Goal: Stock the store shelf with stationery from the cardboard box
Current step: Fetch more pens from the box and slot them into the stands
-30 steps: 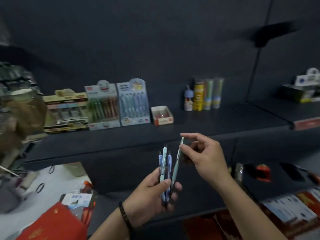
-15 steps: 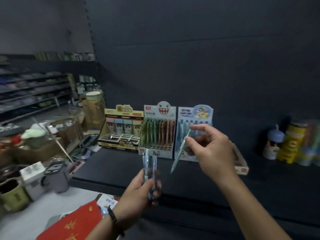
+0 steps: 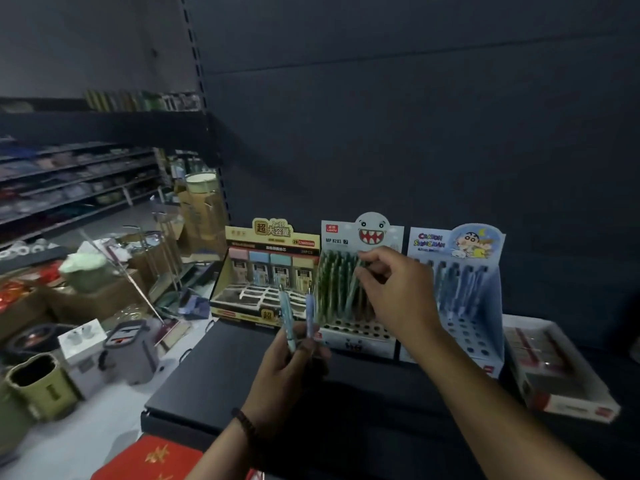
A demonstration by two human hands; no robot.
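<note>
Right hand [image 3: 398, 292] brought pen [image 3: 350, 295] to display [image 3: 372, 232] | left hand [image 3: 287, 374] holds pens [image 3: 286, 318] over shelf [image 3: 207, 379]

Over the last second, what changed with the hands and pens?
The right hand carried its pen away from the bunch, up to the middle display, where it now pinches it among the green pens. The left hand still grips the remaining pens, upright. Nothing else on the shelf moved.

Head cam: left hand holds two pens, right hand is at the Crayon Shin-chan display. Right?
Not quite. In the head view the right hand is at the toothy-face display, pinching a pen among its green ones; the Crayon Shin-chan display stands beside it. The left hand does hold two pens.
</note>
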